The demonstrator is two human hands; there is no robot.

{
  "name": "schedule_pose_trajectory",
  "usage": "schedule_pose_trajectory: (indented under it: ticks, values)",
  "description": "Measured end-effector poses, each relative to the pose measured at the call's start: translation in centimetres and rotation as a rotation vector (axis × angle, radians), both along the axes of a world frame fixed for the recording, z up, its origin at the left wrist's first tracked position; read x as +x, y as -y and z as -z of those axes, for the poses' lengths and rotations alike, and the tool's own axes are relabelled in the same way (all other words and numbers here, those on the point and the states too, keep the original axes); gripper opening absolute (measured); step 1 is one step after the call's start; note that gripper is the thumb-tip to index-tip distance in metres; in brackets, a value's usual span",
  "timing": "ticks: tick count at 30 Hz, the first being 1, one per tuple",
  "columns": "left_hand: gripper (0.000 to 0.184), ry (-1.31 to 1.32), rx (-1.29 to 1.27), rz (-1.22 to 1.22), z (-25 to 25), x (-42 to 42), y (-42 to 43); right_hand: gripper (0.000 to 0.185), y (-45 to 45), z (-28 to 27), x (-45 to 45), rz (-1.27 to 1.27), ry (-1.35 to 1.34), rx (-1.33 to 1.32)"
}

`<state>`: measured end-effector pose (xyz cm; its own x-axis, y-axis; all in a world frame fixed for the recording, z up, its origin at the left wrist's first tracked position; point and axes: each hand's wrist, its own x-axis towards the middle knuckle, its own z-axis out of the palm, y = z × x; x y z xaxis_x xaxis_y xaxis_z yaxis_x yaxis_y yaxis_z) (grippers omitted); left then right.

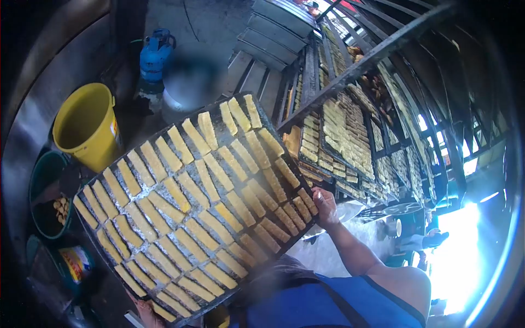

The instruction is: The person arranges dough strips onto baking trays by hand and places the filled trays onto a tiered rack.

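Note:
A large dark baking tray [143, 192] spans the middle of the head view, tilted, with rows of pale yellow dough or biscuit strips [191, 188] on it. My right hand [325, 206] is closed round the tray's right edge, its thumb on top. At the lower left, my left hand [146, 312] is at the near edge of the same tray; most of its fingers are hidden beneath. Some strips lie askew or touch their neighbours.
A metal rack [377, 46] holding several loaded trays [350, 136] stands at the right. On the left are a yellow bucket [90, 128], a green bucket [41, 186] and a blue gas cylinder [156, 57]. Stacked metal trays [273, 35] are at the back.

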<state>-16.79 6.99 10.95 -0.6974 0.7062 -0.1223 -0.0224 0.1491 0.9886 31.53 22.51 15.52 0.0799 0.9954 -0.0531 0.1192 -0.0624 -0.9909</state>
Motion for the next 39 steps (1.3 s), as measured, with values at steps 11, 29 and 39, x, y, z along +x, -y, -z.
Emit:
schedule_pose_trajectory:
  ticks: [11,29,39]
  values:
    - [0.056,-0.012,0.029,-0.034,0.1,1.1,1.4,0.038,-0.7,-1.8,-0.1,0.033,0.040,0.031]
    - [0.056,-0.126,0.067,-0.110,-1.0,3.1,0.9,0.037,-1.9,-9.0,-0.3,-0.065,-0.006,-0.020]
    - [0.056,-0.079,0.178,-0.104,-0.7,5.0,0.2,0.036,2.3,-12.5,-0.8,-0.136,0.166,0.132]
